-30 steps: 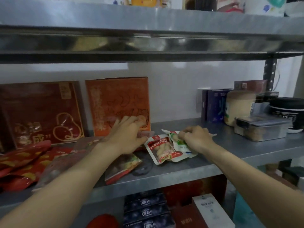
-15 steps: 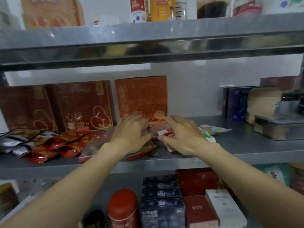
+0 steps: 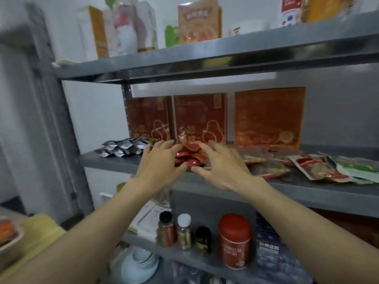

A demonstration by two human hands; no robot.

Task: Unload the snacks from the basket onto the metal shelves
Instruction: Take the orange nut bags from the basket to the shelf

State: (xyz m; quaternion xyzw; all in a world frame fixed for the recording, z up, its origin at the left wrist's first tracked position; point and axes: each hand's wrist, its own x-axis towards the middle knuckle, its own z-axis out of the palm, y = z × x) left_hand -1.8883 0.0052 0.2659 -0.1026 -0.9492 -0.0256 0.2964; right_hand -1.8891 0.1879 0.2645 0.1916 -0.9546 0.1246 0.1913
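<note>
Both hands on the mid shelf [image 3: 307, 193], frame centre: left hand [image 3: 159, 160] and right hand [image 3: 222, 168], fingers straight-ish and spread, cupping the red packets [image 3: 189, 155] from either side. Nothing pinched afaict. Looks like squaring up the pile. Press inward gently, thumbs low at the front edge so nothing slides off, and don't shove into the silver packets [image 3: 121, 147] on the left. Basket not in view.

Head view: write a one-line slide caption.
Left hand and right hand flank red snack packets on the metal shelf.
</note>
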